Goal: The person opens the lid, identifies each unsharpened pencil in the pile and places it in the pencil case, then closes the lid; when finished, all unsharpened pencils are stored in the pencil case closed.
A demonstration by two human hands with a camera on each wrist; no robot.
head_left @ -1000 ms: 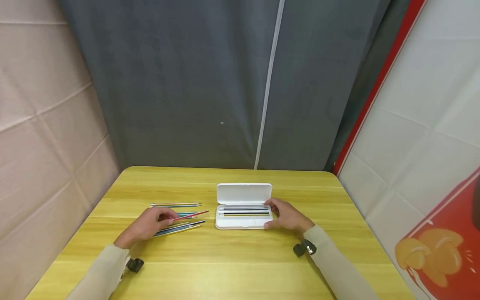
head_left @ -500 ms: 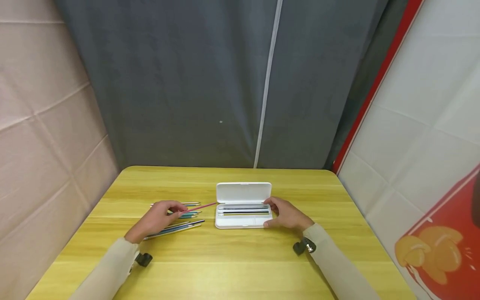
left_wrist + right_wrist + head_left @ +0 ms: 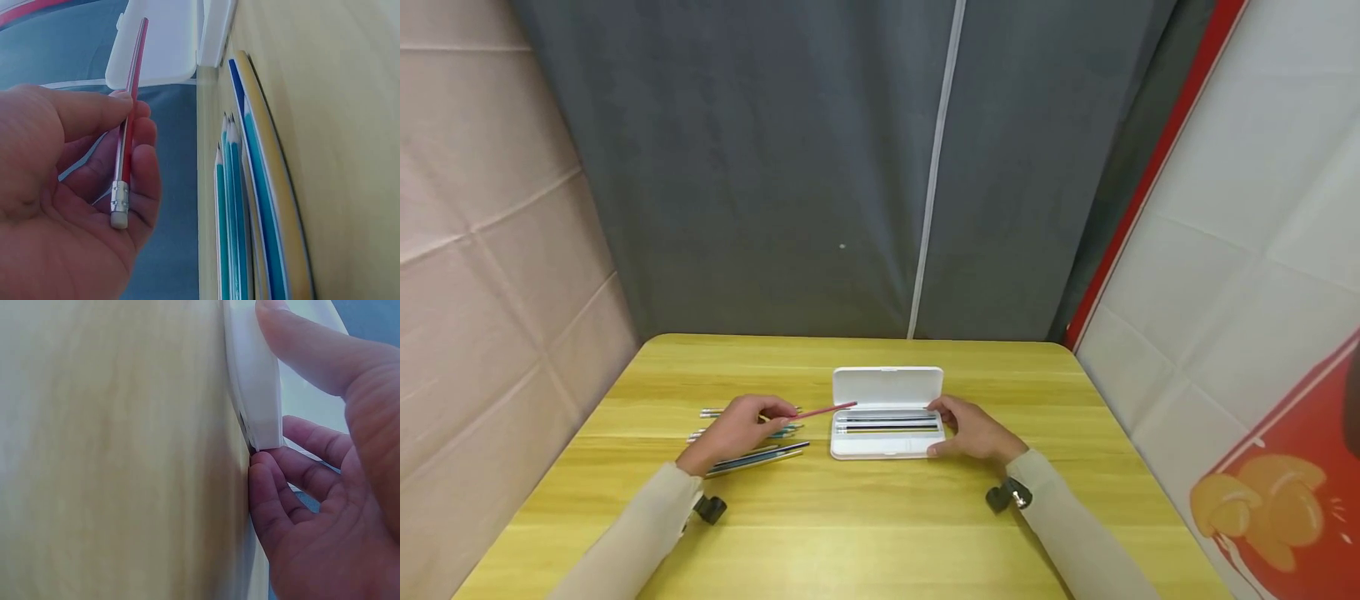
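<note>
Left hand (image 3: 737,429) pinches a red pencil (image 3: 823,409), tip hovering over the left end of the open white pencil case (image 3: 886,414) mid-table, while the right hand (image 3: 973,431) grips the case's right end.

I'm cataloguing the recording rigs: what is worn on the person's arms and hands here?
Both arms wear long, plain beige sleeves: left sleeve, right sleeve. A small black device hangs at each cuff, the left device plain black, the right device with a silvery part. The left hand and right hand are bare: no gloves, and no rings visible.
</note>
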